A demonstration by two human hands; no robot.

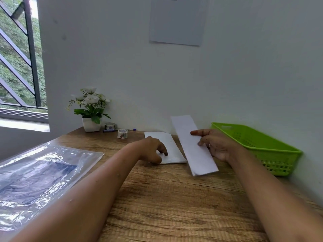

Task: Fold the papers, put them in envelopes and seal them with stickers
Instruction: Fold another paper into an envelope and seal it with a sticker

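A long folded white paper (192,145) is held in my right hand (215,145), tilted and lifted off the wooden table (166,198). Thumb and fingers pinch the paper's right edge. A white envelope (172,147) lies flat on the table just left of the paper. My left hand (153,151) rests on the envelope's near left corner, fingertips pressing down on it. Two rolls of patterned sticker tape stand further back: one (122,133) on the table, another (109,126) close to the wall.
A green plastic basket (272,154) sits at the right against the wall. A clear plastic sleeve with dark sheets (38,175) lies at the left. A white flower pot (90,117) and a pen (118,130) stand at the back.
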